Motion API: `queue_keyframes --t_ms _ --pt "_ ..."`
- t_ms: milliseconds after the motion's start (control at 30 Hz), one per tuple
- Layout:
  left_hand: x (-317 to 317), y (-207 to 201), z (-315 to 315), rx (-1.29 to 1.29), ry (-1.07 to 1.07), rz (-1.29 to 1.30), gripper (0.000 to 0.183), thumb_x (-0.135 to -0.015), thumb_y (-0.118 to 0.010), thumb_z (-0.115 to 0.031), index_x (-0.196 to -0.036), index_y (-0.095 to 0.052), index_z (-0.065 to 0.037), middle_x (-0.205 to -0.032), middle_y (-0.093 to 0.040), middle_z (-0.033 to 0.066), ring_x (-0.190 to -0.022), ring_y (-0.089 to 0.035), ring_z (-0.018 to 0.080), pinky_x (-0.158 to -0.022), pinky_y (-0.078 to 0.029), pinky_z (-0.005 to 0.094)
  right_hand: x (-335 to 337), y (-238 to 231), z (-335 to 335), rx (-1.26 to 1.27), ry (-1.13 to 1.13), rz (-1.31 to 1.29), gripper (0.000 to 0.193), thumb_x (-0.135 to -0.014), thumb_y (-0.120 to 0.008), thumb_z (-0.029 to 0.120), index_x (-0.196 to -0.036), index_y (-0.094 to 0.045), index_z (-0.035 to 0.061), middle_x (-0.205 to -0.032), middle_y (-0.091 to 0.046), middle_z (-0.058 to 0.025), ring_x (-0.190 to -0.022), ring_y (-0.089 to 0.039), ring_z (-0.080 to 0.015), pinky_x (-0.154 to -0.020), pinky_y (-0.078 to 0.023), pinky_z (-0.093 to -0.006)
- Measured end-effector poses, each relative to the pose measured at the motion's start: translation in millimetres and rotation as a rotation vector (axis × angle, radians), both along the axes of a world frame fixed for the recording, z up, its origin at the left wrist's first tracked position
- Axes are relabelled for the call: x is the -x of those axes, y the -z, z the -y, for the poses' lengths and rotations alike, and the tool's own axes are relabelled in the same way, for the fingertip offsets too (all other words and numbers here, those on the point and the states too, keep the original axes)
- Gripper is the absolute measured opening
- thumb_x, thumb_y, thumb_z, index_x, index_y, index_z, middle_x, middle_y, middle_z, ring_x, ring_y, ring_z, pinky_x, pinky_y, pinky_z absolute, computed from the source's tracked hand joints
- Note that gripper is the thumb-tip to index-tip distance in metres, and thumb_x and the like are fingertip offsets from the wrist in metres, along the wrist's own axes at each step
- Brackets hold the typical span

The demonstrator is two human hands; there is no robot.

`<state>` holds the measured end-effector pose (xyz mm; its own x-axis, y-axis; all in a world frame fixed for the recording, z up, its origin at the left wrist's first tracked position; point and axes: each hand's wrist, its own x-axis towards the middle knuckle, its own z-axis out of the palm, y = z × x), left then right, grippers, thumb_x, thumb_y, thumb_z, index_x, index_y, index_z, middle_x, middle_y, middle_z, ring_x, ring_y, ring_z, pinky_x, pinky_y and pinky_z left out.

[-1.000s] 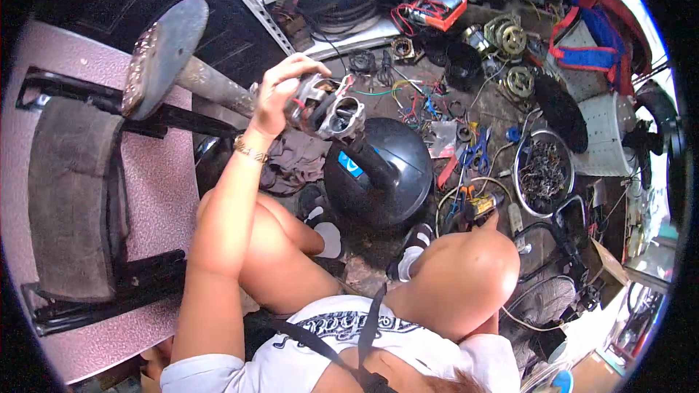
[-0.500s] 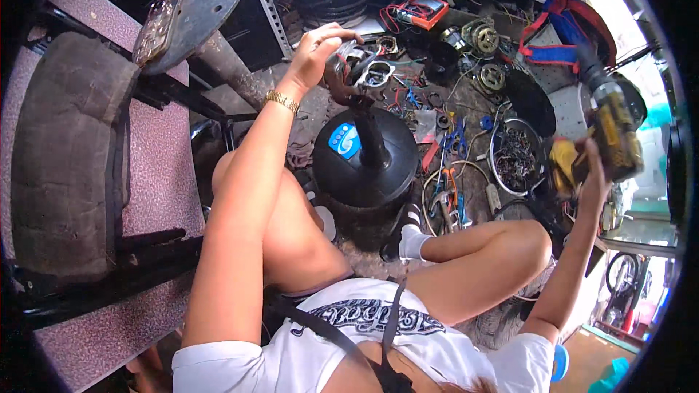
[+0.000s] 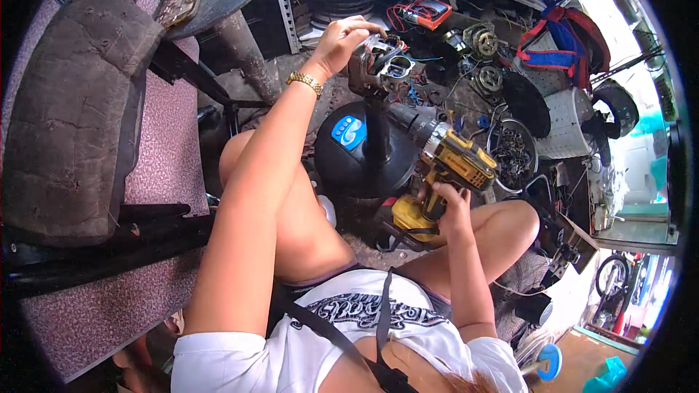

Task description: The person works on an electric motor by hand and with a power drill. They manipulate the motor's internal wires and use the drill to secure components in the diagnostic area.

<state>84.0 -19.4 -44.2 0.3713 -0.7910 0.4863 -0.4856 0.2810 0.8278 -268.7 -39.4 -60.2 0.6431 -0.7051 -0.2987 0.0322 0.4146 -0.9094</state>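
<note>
Head view, looking down past my chest and bare knees to a cluttered workshop floor. My left hand (image 3: 342, 40) reaches forward at the end of an outstretched arm, a gold bracelet (image 3: 305, 83) at the wrist, and its fingers are closed over the top of a grey metal motor housing (image 3: 380, 64), whose open round bores face upward. The housing sits atop a dark upright post that rises from a black domed fan base (image 3: 357, 153) marked with a blue oval patch; the base stands on the floor between my knees. My right hand (image 3: 446, 204) is wrapped around the grip of a yellow and black cordless drill (image 3: 445, 167), its battery block resting low beside my right thigh. The drill's dark chuck points up and to the left, toward the post just below the housing; whether the tip touches the post or the housing I cannot tell. Left of my arm stands a worn padded stool (image 3: 73, 109) on a dark frame, over a pinkish speckled floor. Beyond the housing lie a red meter with leads (image 3: 422, 11), copper-wound motor parts (image 3: 480, 40) and loose coloured wires. To the right sit a round wire fan guard holding small parts (image 3: 513, 156), and a white ribbed casing (image 3: 568, 120).
</note>
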Motion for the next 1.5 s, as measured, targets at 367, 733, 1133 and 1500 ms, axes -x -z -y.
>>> queue_keyframes --t_ms 367,733,1133,1500 --pt "-3 0 0 0.021 -0.069 0.082 0.044 -0.081 -0.045 -0.032 -0.096 -0.071 0.0 -0.09 -0.061 0.0105 -0.087 -0.058 0.0194 -0.077 -0.048 0.0293 -20 -1 9 -0.017 -0.045 0.09 0.03 -0.078 -0.06 0.006 -0.106 -0.056 -0.0037 -0.082 -0.064 -0.0108 -0.063 -0.062 -0.0198 -0.059 -0.052 -0.0328" --pt "4 -4 3 -0.013 -0.028 0.02 0.046 -0.079 -0.044 -0.034 -0.095 -0.071 0.0 -0.082 -0.056 0.0091 -0.087 -0.051 0.0197 -0.086 -0.039 0.0297 -23 5 13 -0.025 -0.051 0.112 0.029 -0.079 -0.06 0.005 -0.106 -0.057 -0.0041 -0.083 -0.064 -0.0103 -0.063 -0.062 -0.0195 -0.058 -0.053 -0.0328" --pt "3 -3 5 0.003 -0.035 0.034 0.039 -0.08 -0.049 -0.027 -0.096 -0.071 0.0 -0.087 -0.065 0.0127 -0.082 -0.062 0.0214 -0.077 -0.047 0.031 -22 10 12 -0.027 -0.051 0.12 0.029 -0.078 -0.059 0.004 -0.106 -0.056 -0.0039 -0.086 -0.063 -0.0106 -0.064 -0.061 -0.02 -0.06 -0.052 -0.0329" --pt "10 1 5 -0.036 -0.046 -0.011 0.039 -0.08 -0.047 -0.027 -0.095 -0.071 0.0 -0.083 -0.058 0.0074 -0.08 -0.056 0.0162 -0.077 -0.045 0.0284 -25 3 27 -0.016 -0.158 0.049 0.03 -0.079 -0.058 0.009 -0.106 -0.058 -0.003 -0.087 -0.063 -0.0087 -0.06 -0.057 -0.0157 -0.056 -0.048 -0.0291"
